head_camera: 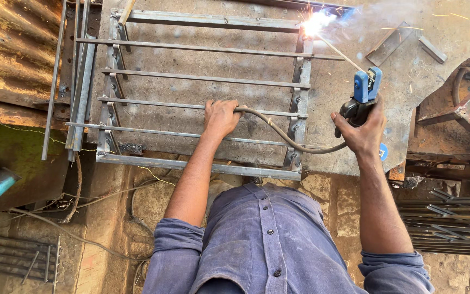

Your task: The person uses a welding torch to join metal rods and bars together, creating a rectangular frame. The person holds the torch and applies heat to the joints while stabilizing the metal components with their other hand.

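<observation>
Mid-frame, the left hand (220,117) is clenched round a bar and cable on the steel grille (202,98), which looks heavy and rigid, while the right hand (363,130) grips the holder (363,92), its rod sparking upper right.

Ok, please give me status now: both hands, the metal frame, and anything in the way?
Left hand grips cable and frame bar. Right hand holds electrode holder, arc sparking at metal frame top right corner. Nothing blocks the weld.

The right hand (364,133) grips a blue-handled welding electrode holder (363,93), its rod sparking at the far right corner of a grey steel bar grille (202,77). The left hand (220,117) clasps the grey cable (284,136) against a bar.
</observation>
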